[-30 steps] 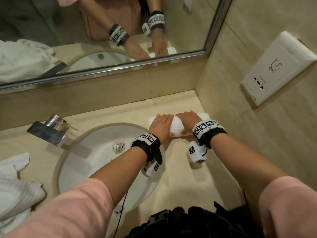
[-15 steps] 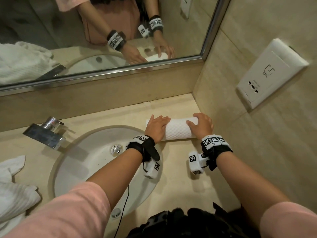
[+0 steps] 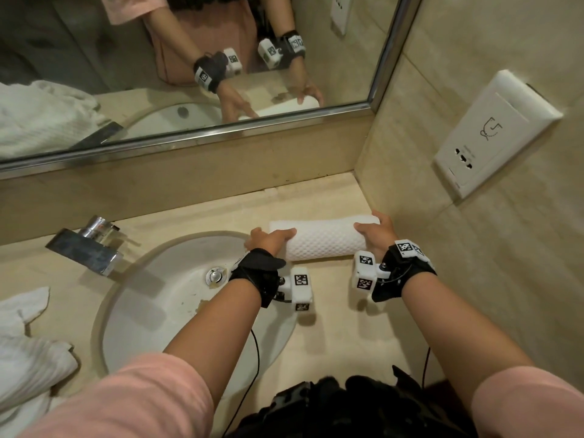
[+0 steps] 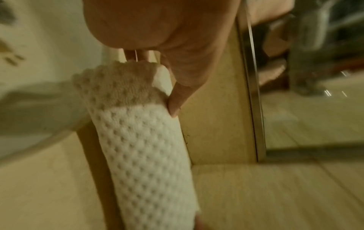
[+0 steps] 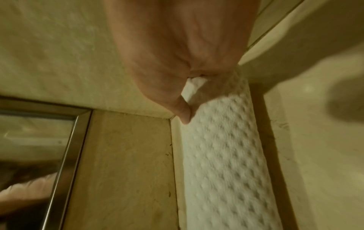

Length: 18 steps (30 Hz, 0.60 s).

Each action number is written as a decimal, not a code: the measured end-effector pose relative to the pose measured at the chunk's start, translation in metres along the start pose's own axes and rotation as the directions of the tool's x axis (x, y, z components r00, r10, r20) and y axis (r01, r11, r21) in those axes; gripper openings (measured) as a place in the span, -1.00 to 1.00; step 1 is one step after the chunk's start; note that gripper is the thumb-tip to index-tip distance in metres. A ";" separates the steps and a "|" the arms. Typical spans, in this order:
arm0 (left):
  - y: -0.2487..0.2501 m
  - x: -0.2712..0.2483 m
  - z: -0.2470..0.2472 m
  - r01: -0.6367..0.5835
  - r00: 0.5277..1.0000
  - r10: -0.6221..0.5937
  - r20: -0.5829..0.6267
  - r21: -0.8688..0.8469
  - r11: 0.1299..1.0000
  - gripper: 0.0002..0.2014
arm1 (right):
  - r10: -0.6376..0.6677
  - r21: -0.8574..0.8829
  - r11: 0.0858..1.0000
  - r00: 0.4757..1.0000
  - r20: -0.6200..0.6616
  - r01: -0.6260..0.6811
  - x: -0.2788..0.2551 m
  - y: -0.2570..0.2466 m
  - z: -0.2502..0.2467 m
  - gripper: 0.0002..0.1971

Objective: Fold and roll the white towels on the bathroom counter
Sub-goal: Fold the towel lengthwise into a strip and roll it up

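Rolled towel (image 3: 322, 238) lies on the beige surface (image 3: 331, 327), far right corner, just right of the sink (image 3: 151, 298) and near the side wall. White, waffle texture, rolled into a tight cylinder, long axis running left to right.

Left hand (image 3: 268, 240) has its grip on the roll's left end; fingers lie over the top, and in the left wrist view the thumb (image 4: 177, 99) presses into the end face, so the grip is closed round the towel (image 4: 145, 155). Right hand (image 3: 376, 233) has its grip on the right end; fingers wrap the far side, thumb on the near side. In the right wrist view the right thumb (image 5: 183, 113) pinches the towel (image 5: 222, 155) end, with a folded inner layer showing in the gap. Both wrist views are blurred.

Whether the roll rests on the surface or is lifted just off it, cannot tell.

Loose white towels (image 3: 28, 358) are piled at the left edge of the surface, well apart from the roll, on the other side of the sink. Chrome tap (image 3: 85, 245) sits behind the sink on the left. Mirror (image 3: 189, 74) above the back ledge reflects both hands and the roll. White wall socket (image 3: 493, 134) is on the right wall above the roll. Black wristbands with white marker cubes are on both wrists.
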State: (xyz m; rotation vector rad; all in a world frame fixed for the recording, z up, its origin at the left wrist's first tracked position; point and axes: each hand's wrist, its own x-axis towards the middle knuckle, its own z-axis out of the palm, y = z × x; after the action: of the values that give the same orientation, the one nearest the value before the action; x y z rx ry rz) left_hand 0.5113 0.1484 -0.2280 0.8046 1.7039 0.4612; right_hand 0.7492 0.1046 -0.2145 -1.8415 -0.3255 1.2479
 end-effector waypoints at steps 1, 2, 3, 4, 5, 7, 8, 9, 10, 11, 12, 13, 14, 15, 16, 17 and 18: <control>0.000 0.000 0.001 0.083 0.996 -0.081 0.025 -0.080 0.993 0.16 | 0.039 0.021 0.999 0.999 -0.011 -0.039 0.000 0.000 -0.001 -0.27; -0.001 0.002 0.002 0.126 0.992 -0.119 0.050 -0.162 0.979 0.25 | 0.073 0.017 0.997 0.997 -0.007 -0.073 0.001 -0.001 -0.002 -0.26; -0.003 0.013 0.005 0.158 0.986 -0.142 0.086 -0.212 0.965 0.29 | 0.125 0.023 0.992 0.992 0.008 -0.125 0.000 -0.002 -0.003 -0.23; -0.009 0.026 0.007 0.185 0.978 -0.157 0.135 -0.233 0.955 0.32 | 0.175 -0.002 0.985 0.984 0.024 -0.175 -0.001 -0.002 -0.004 -0.22; -0.031 0.073 0.018 0.216 0.970 -0.183 0.158 -0.230 0.949 0.33 | 0.219 -0.061 0.974 0.975 0.033 -0.217 -0.001 -0.003 -0.006 -0.26; -0.042 0.106 0.025 0.233 0.956 -0.193 0.222 -0.172 0.957 0.20 | 0.273 -0.163 0.950 0.962 0.029 -0.265 -0.003 -0.004 -0.011 -0.40; -0.036 0.098 0.022 0.243 0.942 -0.193 0.275 -0.162 0.957 -0.01 | 0.286 -0.192 0.942 0.958 0.034 -0.274 -0.004 -0.005 -0.013 -0.40; -0.027 0.080 0.018 0.247 0.929 -0.187 0.321 -0.159 0.956 -0.26 | 0.293 -0.217 0.935 0.955 0.036 -0.279 -0.004 -0.006 -0.013 -0.38; -0.008 0.042 0.010 0.251 0.909 -0.166 0.381 -0.185 0.950 -0.49 | 0.288 -0.232 0.934 0.957 0.034 -0.273 -0.003 -0.007 -0.014 -0.38; 0.001 0.022 0.006 0.244 0.905 -0.156 0.396 -0.182 0.952 -0.63 | 0.288 -0.242 0.931 0.957 0.023 -0.274 -0.003 -0.008 -0.013 -0.40; 0.005 0.013 0.004 0.253 0.893 -0.155 0.423 -0.184 0.950 -0.65 | 0.281 -0.249 0.931 0.959 0.017 -0.268 -0.002 -0.008 -0.013 -0.40; 0.007 0.009 0.003 0.242 0.893 -0.147 0.426 -0.180 0.953 -0.64 | 0.284 -0.258 0.927 0.959 0.010 -0.272 -0.002 -0.009 -0.014 -0.39; 0.009 0.005 0.002 0.240 0.891 -0.145 0.431 -0.174 0.955 -0.63 | 0.286 -0.265 0.925 0.958 0.012 -0.273 -0.001 -0.009 -0.014 -0.36; 0.008 0.010 0.002 0.237 0.898 -0.147 0.416 -0.174 0.956 -0.63 | 0.289 -0.258 0.926 0.957 0.016 -0.275 -0.002 -0.010 -0.014 -0.34; 0.008 0.006 0.002 0.238 0.897 -0.151 0.417 -0.167 0.957 -0.63 | 0.296 -0.258 0.925 0.955 0.026 -0.280 -0.003 -0.010 -0.015 -0.36; 0.006 0.011 0.002 0.231 0.904 -0.149 0.400 -0.164 0.959 -0.60 | 0.300 -0.250 0.926 0.953 0.039 -0.281 -0.006 -0.012 -0.015 -0.41; 0.003 0.018 0.004 0.232 0.907 -0.151 0.392 -0.166 0.958 -0.55 | 0.304 -0.243 0.927 0.952 0.047 -0.284 -0.007 -0.013 -0.015 -0.47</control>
State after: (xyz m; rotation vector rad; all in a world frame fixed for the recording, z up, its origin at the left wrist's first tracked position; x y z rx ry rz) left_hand 0.5136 0.1634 -0.2395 0.5234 1.3331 0.3182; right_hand 0.7620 0.1004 -0.1981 -2.1002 -0.2564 1.5506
